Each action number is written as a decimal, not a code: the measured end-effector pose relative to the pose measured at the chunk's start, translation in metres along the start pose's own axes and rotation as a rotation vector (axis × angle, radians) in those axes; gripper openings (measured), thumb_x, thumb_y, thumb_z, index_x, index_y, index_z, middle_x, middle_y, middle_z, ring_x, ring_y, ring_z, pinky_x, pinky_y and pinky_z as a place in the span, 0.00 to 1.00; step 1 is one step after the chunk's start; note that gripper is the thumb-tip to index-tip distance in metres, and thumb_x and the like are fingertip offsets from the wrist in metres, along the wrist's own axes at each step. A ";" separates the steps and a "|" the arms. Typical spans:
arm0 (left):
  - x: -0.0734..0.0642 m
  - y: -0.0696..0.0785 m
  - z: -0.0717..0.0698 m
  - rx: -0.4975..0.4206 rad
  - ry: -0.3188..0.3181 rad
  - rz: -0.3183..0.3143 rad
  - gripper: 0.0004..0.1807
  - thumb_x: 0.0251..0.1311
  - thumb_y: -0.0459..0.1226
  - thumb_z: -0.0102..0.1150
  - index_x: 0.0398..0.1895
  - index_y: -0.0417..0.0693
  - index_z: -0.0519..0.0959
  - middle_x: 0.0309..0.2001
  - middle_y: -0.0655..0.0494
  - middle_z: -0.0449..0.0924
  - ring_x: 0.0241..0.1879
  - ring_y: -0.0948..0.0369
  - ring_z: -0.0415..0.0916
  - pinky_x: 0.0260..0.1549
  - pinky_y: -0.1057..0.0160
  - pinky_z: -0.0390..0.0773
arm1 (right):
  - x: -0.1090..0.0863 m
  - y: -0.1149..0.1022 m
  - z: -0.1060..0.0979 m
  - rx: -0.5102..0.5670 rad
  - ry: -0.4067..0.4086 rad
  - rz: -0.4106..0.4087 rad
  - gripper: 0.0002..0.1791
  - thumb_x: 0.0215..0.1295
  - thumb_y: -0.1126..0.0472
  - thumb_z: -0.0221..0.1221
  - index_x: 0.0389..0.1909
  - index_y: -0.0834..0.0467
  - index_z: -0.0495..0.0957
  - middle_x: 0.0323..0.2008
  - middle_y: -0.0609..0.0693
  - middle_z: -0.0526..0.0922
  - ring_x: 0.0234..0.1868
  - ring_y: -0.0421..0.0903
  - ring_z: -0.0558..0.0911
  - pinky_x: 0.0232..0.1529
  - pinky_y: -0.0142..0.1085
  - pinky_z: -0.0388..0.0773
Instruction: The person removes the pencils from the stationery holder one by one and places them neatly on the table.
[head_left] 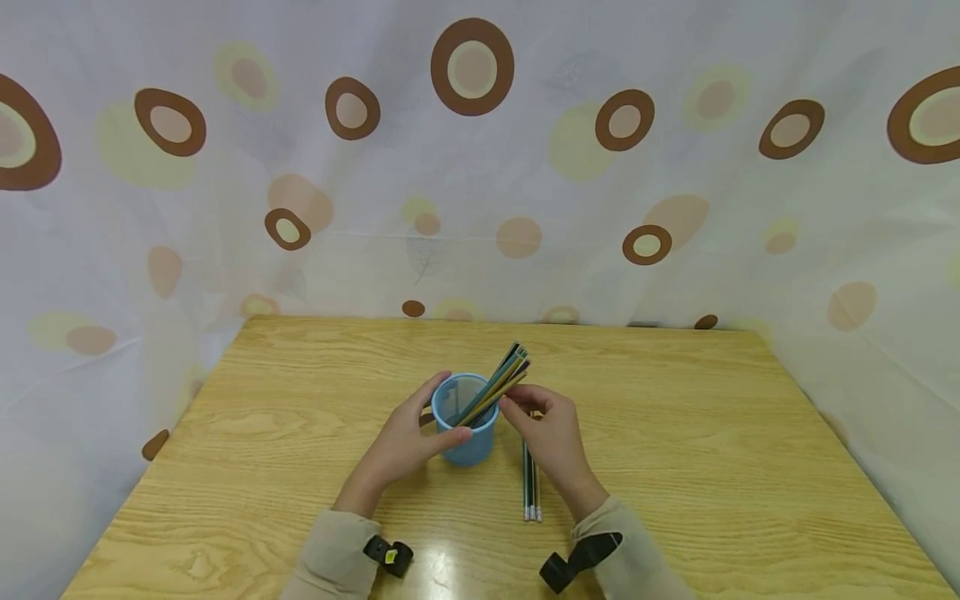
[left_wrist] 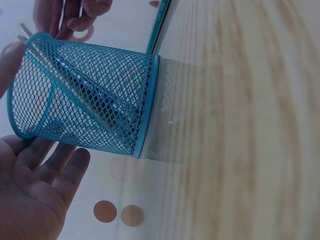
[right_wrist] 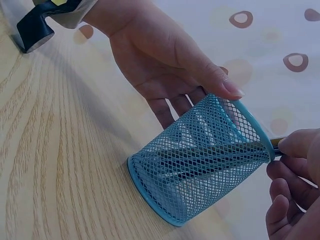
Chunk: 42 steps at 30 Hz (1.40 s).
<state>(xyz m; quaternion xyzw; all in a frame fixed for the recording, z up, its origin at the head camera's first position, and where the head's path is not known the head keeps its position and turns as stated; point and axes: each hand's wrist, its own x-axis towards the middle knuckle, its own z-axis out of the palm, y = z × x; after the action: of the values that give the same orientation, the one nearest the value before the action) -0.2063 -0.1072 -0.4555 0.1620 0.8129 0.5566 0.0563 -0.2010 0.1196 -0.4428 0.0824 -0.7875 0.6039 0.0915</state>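
Note:
A blue mesh pencil cup [head_left: 468, 450] stands upright on the wooden table. My left hand [head_left: 401, 442] holds it, the thumb over the near rim and the fingers behind its far side. Several pencils [head_left: 495, 387] lean to the right inside the cup, their upper ends above the rim. At the right rim my right hand [head_left: 551, 425] pinches pencils [right_wrist: 277, 145] between thumb and forefinger; how many cannot be told. Their lower parts show through the mesh [left_wrist: 100, 95] in the left wrist view. More pencils [head_left: 532, 492] lie on the table, partly under my right hand.
The wooden table [head_left: 675, 483] reaches out on both sides of the cup. Behind it hangs a white sheet [head_left: 480, 283] with brown and yellow ovals. A black strap with a small device [head_left: 390, 556] sits on each sleeve.

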 end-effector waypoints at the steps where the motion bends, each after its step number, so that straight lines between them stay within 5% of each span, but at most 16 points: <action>1: 0.000 0.000 0.000 0.000 0.000 0.000 0.49 0.55 0.53 0.71 0.77 0.63 0.56 0.70 0.60 0.64 0.68 0.56 0.63 0.63 0.49 0.68 | 0.000 0.000 0.000 0.000 -0.002 -0.002 0.08 0.66 0.60 0.65 0.42 0.58 0.86 0.38 0.49 0.85 0.39 0.45 0.79 0.36 0.34 0.77; 12: 0.000 -0.002 0.000 -0.006 -0.006 0.004 0.49 0.56 0.52 0.71 0.78 0.61 0.55 0.70 0.60 0.63 0.68 0.55 0.63 0.63 0.47 0.68 | 0.001 -0.005 0.002 0.015 -0.012 0.049 0.06 0.66 0.62 0.65 0.41 0.59 0.86 0.38 0.50 0.85 0.38 0.46 0.78 0.37 0.33 0.76; 23: 0.001 -0.001 0.000 0.000 -0.003 0.001 0.49 0.56 0.52 0.71 0.78 0.61 0.55 0.70 0.60 0.64 0.68 0.56 0.63 0.64 0.48 0.67 | -0.010 -0.046 -0.002 -0.008 0.001 0.047 0.05 0.66 0.67 0.63 0.39 0.66 0.84 0.36 0.55 0.84 0.38 0.46 0.77 0.36 0.33 0.73; 34: 0.000 0.000 0.000 -0.008 -0.004 -0.006 0.49 0.56 0.52 0.71 0.77 0.64 0.55 0.70 0.60 0.64 0.68 0.57 0.63 0.64 0.48 0.67 | -0.001 -0.012 -0.003 0.061 0.036 -0.015 0.04 0.65 0.63 0.66 0.36 0.60 0.85 0.35 0.51 0.84 0.37 0.46 0.79 0.34 0.32 0.77; 42: 0.001 -0.001 0.000 -0.004 0.003 -0.014 0.49 0.55 0.52 0.72 0.77 0.64 0.56 0.70 0.61 0.64 0.68 0.56 0.64 0.64 0.48 0.67 | -0.010 -0.049 -0.009 0.075 0.046 0.005 0.04 0.64 0.69 0.64 0.37 0.67 0.83 0.36 0.56 0.84 0.38 0.46 0.79 0.36 0.32 0.78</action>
<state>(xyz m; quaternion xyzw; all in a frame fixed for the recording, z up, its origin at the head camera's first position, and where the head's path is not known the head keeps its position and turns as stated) -0.2070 -0.1071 -0.4563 0.1554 0.8129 0.5581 0.0590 -0.1794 0.1159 -0.3966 0.0697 -0.7621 0.6351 0.1050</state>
